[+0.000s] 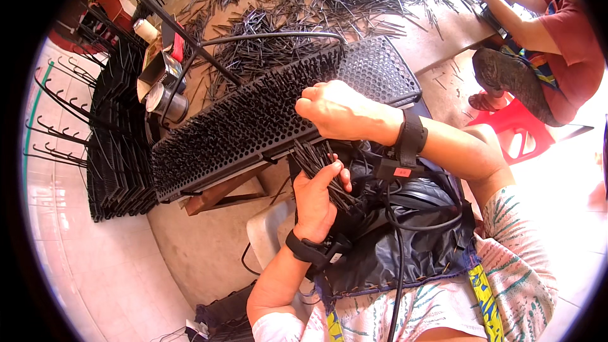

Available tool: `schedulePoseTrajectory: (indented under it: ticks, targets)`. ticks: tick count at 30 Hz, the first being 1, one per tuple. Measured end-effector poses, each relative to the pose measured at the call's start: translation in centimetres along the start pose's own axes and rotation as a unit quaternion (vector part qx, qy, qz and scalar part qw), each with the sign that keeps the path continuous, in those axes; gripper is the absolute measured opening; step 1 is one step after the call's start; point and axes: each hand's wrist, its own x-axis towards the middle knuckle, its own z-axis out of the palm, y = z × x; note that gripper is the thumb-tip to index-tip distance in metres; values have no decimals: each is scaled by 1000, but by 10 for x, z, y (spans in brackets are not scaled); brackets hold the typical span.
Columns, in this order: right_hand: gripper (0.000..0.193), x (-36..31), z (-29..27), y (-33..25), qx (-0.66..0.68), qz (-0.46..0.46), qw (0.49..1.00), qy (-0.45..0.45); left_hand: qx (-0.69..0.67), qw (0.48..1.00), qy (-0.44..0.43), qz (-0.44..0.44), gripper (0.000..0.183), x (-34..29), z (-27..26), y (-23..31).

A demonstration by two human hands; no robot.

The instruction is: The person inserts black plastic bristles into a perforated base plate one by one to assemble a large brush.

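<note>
My left hand (pixel 316 199) is wrapped round a bundle of thin black sticks (pixel 311 159), which point up and away just in front of the tray. Above it, my right hand (pixel 339 111) is closed over the near edge of a long black perforated tray (pixel 380 66). Whatever its fingers pinch is hidden behind the knuckles. Black sticks (pixel 244 114) stand upright in most of the tray's holes. Toward the right end the holes are bare. A black wire handle (pixel 272 36) arches above the tray's far side. Both wrists wear black straps with small boxes.
A large heap of loose black sticks (pixel 278 19) covers the far table. Stacked dark racks with hooked wires (pixel 117 145) stand at left, near a metal can (pixel 166 102). At upper right a person in a red shirt (pixel 573 44) sits by a red stool (pixel 516 130). Cables cross my lap.
</note>
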Motion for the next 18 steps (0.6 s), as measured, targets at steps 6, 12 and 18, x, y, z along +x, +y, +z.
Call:
schedulePoseTrajectory:
  ticks: [6, 12, 18]
  targets:
    - [14, -5, 11, 5, -87, -44, 995, -12, 20, 1000, 2, 17, 8, 0, 3, -2]
    - [29, -26, 15, -2, -200, -53, 978, -38, 18, 999, -7, 25, 8, 4, -3, -8]
    - [48, -34, 13, 15, -103, -4, 993, 48, 43, 998, -26, 47, 8, 8, -6, -12]
